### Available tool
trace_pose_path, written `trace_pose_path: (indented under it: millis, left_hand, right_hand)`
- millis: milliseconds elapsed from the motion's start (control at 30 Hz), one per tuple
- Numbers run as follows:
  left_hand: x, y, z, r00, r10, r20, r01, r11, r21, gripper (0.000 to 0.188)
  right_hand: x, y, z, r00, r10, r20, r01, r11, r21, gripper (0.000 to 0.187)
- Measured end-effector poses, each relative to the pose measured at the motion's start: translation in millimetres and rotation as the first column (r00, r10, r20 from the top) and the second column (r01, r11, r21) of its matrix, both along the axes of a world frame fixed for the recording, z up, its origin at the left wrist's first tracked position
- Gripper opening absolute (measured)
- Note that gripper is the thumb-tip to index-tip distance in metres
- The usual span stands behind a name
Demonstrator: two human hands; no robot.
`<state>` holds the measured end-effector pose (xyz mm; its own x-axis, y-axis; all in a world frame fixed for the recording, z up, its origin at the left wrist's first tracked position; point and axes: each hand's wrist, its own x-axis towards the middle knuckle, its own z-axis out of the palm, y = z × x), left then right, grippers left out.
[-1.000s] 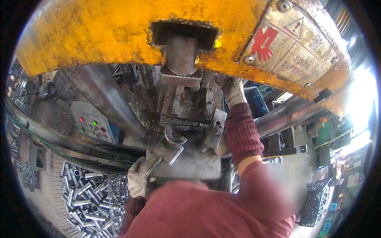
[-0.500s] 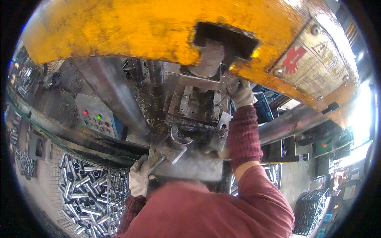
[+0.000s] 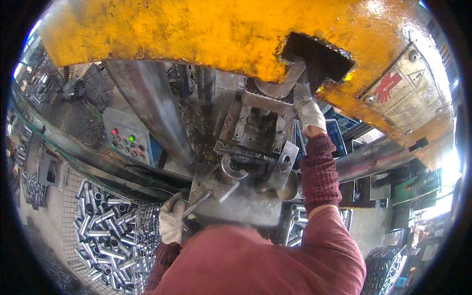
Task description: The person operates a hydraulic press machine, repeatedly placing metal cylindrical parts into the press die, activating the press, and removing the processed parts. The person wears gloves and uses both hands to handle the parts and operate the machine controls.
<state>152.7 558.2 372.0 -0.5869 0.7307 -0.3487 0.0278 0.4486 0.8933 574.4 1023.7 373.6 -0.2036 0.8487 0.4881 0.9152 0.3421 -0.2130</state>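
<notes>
My left hand (image 3: 171,219), in a whitish work glove, is closed at the near end of a metal rod (image 3: 197,204). The rod runs to a block with a C-shaped metal ring (image 3: 232,169) on the steel table (image 3: 246,209). Farther off, my gloved right hand (image 3: 310,115) is at the right side of the press's upper block (image 3: 268,101). Its fingers look curled together, and what they hold, if anything, is hidden. Below that block sits the lower die (image 3: 258,130). A steel plate with a hole (image 3: 284,164) stands by my right sleeve, beside a round metal cup (image 3: 289,187).
A yellow press beam (image 3: 172,39) spans the top, with a thick steel column (image 3: 150,113) on the left. Beside that column is a control box (image 3: 129,137) with lit buttons. Cut metal tubes fill a wire basket (image 3: 140,246) at lower left. A blue crate (image 3: 334,135) stands right.
My right hand has moved outward along the right side of the upper block, and the cup beside my sleeve shows more. My left hand stays at the rod. The view has shifted slightly.
</notes>
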Motion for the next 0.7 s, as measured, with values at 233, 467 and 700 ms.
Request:
trace_pose_path:
  millis: [233, 467, 700]
  left_hand:
    - [-2.0, -8.8, -5.2, 0.997, 0.045, 0.057, -0.048, 0.998, 0.045, 0.044]
    - [-10.5, -12.7, -24.1, 1.000, 0.002, 0.017, -0.004, 0.998, 0.069, 0.043]
    - [-3.8, -8.8, -6.6, 0.996, 0.068, 0.055, -0.068, 0.998, -0.013, 0.044]
  right_hand:
    - [10.0, 2.6, 4.7, 0.983, 0.055, -0.178, -0.076, 0.991, -0.113, 0.034]
    - [14.1, 22.9, -17.4, 0.938, 0.032, -0.346, -0.074, 0.991, -0.110, 0.032]
    - [-4.4, -22.2, 100.0, 0.895, 0.312, 0.318, -0.141, 0.875, -0.463, 0.034]
